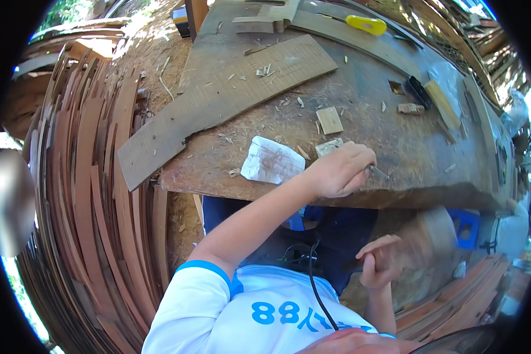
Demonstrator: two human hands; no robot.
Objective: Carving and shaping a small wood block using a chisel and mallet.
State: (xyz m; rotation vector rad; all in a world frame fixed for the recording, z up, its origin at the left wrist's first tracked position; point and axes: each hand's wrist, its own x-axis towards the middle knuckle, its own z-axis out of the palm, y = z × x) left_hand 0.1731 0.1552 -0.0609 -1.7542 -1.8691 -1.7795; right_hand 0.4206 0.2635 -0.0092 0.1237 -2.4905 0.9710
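The left hand (pixel 345 169) is closed, and it grips a thin metal tool (pixel 379 173), whose end comes out to the right, above the near edge of the wooden table (pixel 360 106). The right hand (pixel 382 262) is lower and nearer to the body, on the right, with the fingers curled around a blurred brown thing (pixel 433 236); its exact shape I cannot tell. Just beyond the left hand lies a small wood piece (pixel 327 147), and a bit farther there is 1 square wood block (pixel 329 120). To the left of them a white, stained sheet (pixel 272 159) rests flat near the edge. Farther, 1 long plank (pixel 218 99) lies slanting and passes over the left edge of the table, with wood chips (pixel 264 71) on it. At the far side is a yellow-handled tool (pixel 366 25). Many stacked boards (pixel 88 177) fill the left side.
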